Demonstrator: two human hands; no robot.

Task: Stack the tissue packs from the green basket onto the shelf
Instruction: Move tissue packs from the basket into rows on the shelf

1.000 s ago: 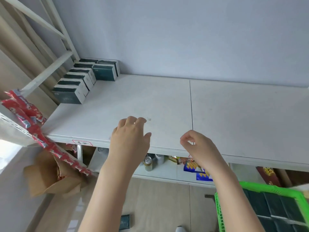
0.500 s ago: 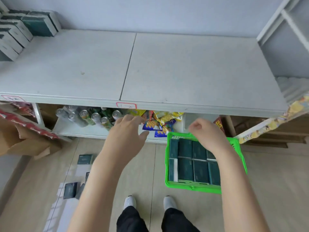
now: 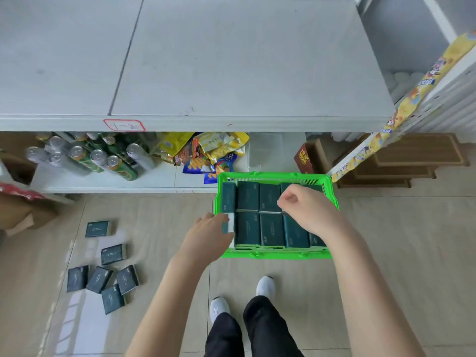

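Left hand point(image 3: 208, 238) reaches with fingers extended, right hand point(image 3: 306, 210) curled

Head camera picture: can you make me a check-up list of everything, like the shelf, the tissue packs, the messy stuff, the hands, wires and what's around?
Surface: shelf top is white, with a seam down it and a red-edged label on its front edge.
Job's things: green basket on the floor, filled with dark teal tissue packs.
Clutter: six loose packs scattered on the floor to the left.
Hands: left hand touches the near-left pack, grip unclear; right hand hovers over the packs, fingers curled, nothing seen in it.
Cables: nothing seen.
Surroundings: cans and snack bags on the lower shelf; brown boxes at right.
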